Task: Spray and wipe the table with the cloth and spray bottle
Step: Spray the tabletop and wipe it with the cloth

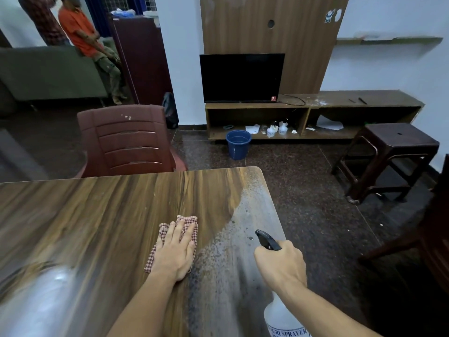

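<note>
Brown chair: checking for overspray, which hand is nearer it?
Left. The left hand lies flat on the cloth, in front of the chair; the right hand grips the spray bottle farther right.

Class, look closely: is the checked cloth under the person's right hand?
No: the left hand presses the cloth flat, while the right hand grips the spray bottle.
</note>
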